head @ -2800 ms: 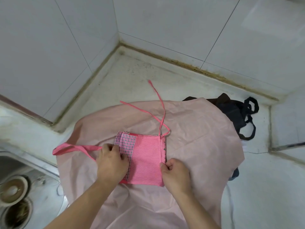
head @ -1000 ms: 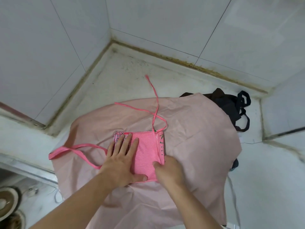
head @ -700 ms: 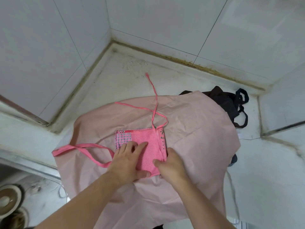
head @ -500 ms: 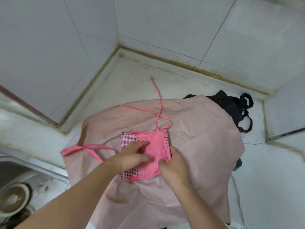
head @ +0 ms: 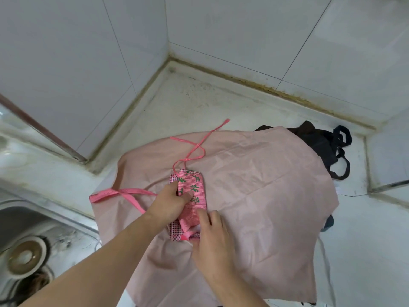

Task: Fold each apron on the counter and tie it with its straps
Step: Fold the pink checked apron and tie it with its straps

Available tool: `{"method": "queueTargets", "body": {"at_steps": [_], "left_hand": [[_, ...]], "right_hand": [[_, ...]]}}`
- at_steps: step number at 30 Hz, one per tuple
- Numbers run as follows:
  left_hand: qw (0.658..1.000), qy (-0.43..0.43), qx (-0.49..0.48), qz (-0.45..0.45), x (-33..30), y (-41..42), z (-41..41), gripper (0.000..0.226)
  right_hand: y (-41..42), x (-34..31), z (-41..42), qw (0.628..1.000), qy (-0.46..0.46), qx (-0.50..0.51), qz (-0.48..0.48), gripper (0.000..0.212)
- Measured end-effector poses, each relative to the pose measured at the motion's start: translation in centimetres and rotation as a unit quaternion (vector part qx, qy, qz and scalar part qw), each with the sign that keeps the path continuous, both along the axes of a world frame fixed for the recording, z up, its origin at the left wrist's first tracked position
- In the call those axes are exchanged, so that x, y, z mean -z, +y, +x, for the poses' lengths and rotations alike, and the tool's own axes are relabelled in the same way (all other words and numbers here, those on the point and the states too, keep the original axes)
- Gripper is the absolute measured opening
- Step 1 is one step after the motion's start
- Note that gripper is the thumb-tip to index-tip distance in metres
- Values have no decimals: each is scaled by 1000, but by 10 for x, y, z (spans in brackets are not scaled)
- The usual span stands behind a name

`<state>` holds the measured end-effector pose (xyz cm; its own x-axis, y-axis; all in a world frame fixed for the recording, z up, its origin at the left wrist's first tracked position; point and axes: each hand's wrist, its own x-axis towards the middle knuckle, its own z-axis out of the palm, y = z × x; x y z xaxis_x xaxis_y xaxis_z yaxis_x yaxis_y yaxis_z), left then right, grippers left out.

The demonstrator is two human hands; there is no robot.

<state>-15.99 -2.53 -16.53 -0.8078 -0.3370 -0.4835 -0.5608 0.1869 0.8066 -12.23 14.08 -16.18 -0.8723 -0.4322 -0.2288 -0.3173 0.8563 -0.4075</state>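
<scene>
The bright pink apron [head: 192, 197] is now a narrower bundle than it was 0.5 s ago: its right side has been turned over to the left, so a face with green printed marks shows on top where plain pink weave showed before. The checked panel, then broad on the left, now peeks out only along the bundle's left edge and at its near end. The thin pink straps [head: 194, 149] have shifted with the fold and now cross just beyond the bundle's far end, 1 tip reaching onto the bare counter [head: 192, 100].

The left hand [head: 169, 203] comes in from the lower left, fingers curled onto the bundle's left edge with the thumb on top, pinching the fold. The right hand [head: 210, 237] comes from below, its fingertips pressing the near part of the bundle; whether they actually grasp the fabric cannot be told.

The bundle lies between the 2 hands, on top of the pale pink apron [head: 261, 196] spread over the counter. The wide pink strap [head: 120, 193] trails left from under the left hand toward the sink [head: 33, 229]. A dark apron [head: 318, 140] with black loops sticks out from under the pale one at the far right.
</scene>
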Motion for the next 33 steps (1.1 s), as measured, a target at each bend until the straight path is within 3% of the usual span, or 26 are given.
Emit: {"method": "queueTargets", "body": {"at_steps": [7,12,14,16,18,20,23,26,29,33], "left_hand": [[992,61,31,-110,12,-14,2,27],[970,93,-6,-222,13,-8,1,54],[940,120,-36,-316,10,-6,6,57],[908,179,42,-376,8,-2,13,49],[887,231,168,-364,20,-2,20,41],[855,213,248,-403,40,-7,29,43],[823,126,298,-468,59,-15,38,58],[825,103,314,-459,62,-15,37,61],[853,127,288,-417,52,-16,36,61],[902,179,124,-373,26,-9,32,49]], "right_hand": [[1,7,3,990,95,-104,7,44],[4,11,2,986,45,-150,50,64],[6,7,2,987,39,-149,40,61],[2,1,-3,993,48,-104,-2,50],[-4,1,-10,997,59,-47,-33,51],[-7,10,-9,996,78,-30,-27,64],[3,38,9,991,85,-100,31,81],[18,52,17,985,79,-138,70,90],[17,43,14,986,86,-134,52,89],[8,35,6,989,101,-102,29,80]]}}
